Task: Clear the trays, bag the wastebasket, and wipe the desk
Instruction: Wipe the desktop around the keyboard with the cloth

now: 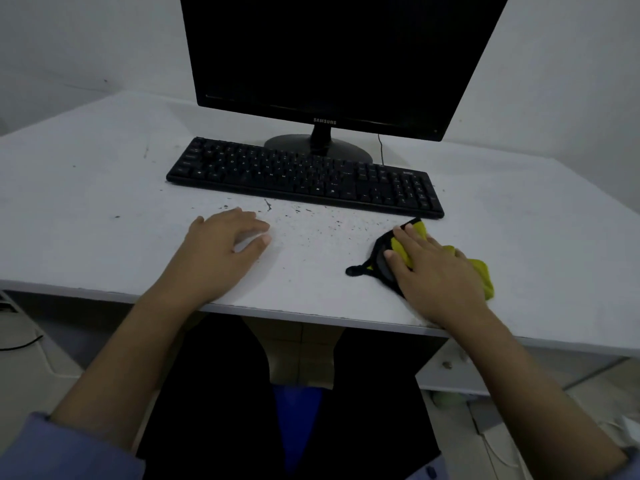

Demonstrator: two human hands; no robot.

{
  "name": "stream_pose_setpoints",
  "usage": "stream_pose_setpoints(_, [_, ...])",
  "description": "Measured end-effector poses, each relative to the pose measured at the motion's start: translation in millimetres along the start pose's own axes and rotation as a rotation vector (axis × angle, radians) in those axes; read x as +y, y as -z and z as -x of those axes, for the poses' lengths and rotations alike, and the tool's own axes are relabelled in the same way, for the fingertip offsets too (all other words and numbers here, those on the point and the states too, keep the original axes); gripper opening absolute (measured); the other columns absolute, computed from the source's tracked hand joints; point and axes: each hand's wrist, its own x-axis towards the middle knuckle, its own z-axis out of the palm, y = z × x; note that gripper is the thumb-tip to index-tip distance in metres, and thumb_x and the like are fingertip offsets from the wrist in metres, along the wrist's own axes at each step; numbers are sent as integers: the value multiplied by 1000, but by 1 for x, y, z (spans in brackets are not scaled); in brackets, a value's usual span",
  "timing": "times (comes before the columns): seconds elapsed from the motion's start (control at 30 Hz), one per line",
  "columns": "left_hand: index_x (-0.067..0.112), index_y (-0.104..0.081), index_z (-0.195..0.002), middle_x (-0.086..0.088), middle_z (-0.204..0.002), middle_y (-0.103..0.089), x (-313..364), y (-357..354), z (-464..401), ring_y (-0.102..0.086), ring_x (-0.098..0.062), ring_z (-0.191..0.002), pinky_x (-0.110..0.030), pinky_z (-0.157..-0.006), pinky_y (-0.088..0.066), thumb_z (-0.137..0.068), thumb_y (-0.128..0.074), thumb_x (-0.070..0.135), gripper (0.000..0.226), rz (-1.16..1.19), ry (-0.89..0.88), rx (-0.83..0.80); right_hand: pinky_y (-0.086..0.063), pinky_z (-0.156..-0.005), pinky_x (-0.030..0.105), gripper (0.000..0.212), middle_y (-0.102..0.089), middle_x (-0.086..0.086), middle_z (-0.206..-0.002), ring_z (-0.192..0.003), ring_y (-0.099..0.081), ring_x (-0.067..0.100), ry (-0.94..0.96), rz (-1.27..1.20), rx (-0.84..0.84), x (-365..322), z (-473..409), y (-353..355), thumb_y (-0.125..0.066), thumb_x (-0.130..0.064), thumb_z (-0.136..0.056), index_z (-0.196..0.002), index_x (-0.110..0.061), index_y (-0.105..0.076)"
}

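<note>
The person is wiping the desk. The right hand is pressing flat, fingers spread, on a yellow-and-black cloth lying on the desk at about five o'clock from the keyboard, near the front edge. The left hand is resting on the bare desk at about seven o'clock from the keyboard, fingers loosely curled and holding nothing. Between the two hands, dark specks are lying scattered across the surface, thickest just in front of the keyboard. A monitor is standing at twelve o'clock behind the keyboard. No trays or wastebasket are showing here.

Judging from this, the wiping is only partly done, since the specks are still sitting there. A sweep toward six o'clock could be pushing the crumbs over the edge onto the person's lap or the floor. A sweep toward twelve could be driving them under or between the keys. The cloth's loose black tail, trailing at nine o'clock from the hand, may be dragging dirt back over a cleaned patch.
</note>
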Motion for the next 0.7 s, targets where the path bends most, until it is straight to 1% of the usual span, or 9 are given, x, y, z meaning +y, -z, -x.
stream_pose_setpoints(0.17, [25, -63, -117, 1, -135, -54, -2, -1, 0, -38, -14, -133, -52, -114, -19, -90, -52, 37, 31, 12, -12, 21, -24, -112, 51, 59, -16, 2, -157, -141, -26, 28, -175, 17, -1, 44, -18, 3, -20, -47, -95, -147, -19, -18])
stream_pose_setpoints(0.27, [24, -63, -118, 1, -136, -53, -1, -1, 1, -36, -14, -135, -51, -115, -17, -90, -52, 35, 31, -8, -19, 20, -26, -110, 51, 60, -19, 10, -156, -138, -28, 33, -293, 16, 20, 67, -10, 4, -22, -43, -97, -146, -10, -20])
stream_pose_setpoints(0.37, [25, -61, -120, 2, -138, -51, 2, -1, 0, -33, -14, -136, -49, -116, -11, -91, -51, 34, 32, -35, -23, 7, -26, -109, 50, 58, -20, 14, -155, -136, -30, 36, -327, 29, 30, 73, 4, 3, -22, -38, -98, -145, -6, -20])
stream_pose_setpoints(0.47, [29, -59, -122, 5, -140, -48, 5, -3, -2, -31, -12, -138, -49, -115, -4, -91, -51, 33, 32, -64, -32, -7, -28, -107, 45, 55, -21, 13, -155, -133, -35, 35, -279, 31, 17, 65, 17, 10, -23, -35, -99, -145, -6, -22])
stream_pose_setpoints(0.53, [31, -59, -121, 8, -139, -49, 11, -5, -2, -32, -10, -136, -50, -115, -3, -91, -51, 32, 31, -85, -50, -12, -32, -104, 43, 53, -22, 8, -155, -130, -40, 35, -231, 0, -9, 54, 26, 18, -24, -36, -99, -145, -10, -24])
stream_pose_setpoints(0.6, [33, -61, -116, 12, -132, -54, 24, -8, -2, -40, -7, -129, -49, -115, -14, -90, -53, 32, 27, 21, -76, -12, -37, -99, 39, 50, -26, 4, -154, -125, -46, 33, -167, -22, -2, 37, 38, 24, -25, -38, -98, -143, -15, -30])
stream_pose_setpoints(0.63, [35, -62, -113, 14, -127, -56, 35, -10, -2, -44, -5, -123, -42, -113, -23, -90, -54, 32, 25, 124, -94, -22, -39, -97, 37, 48, -28, 2, -154, -124, -47, 30, -114, -28, 16, 26, 44, 26, -26, -39, -98, -141, -17, -33])
stream_pose_setpoints(0.67, [35, -63, -112, 17, -123, -57, 47, -13, -2, -47, -2, -118, -30, -107, -29, -89, -55, 32, 24, 221, -113, -47, -39, -97, 34, 47, -29, -1, -153, -126, -47, 26, -44, -37, 31, 13, 50, 26, -27, -40, -97, -140, -20, -35])
stream_pose_setpoints(0.7, [35, -63, -111, 19, -121, -58, 59, -17, -3, -47, 1, -115, -19, -100, -31, -89, -55, 33, 23, 285, -140, -80, -37, -99, 32, 47, -29, -4, -153, -128, -44, 23, 40, -55, 36, 2, 54, 26, -28, -41, -97, -140, -23, -34])
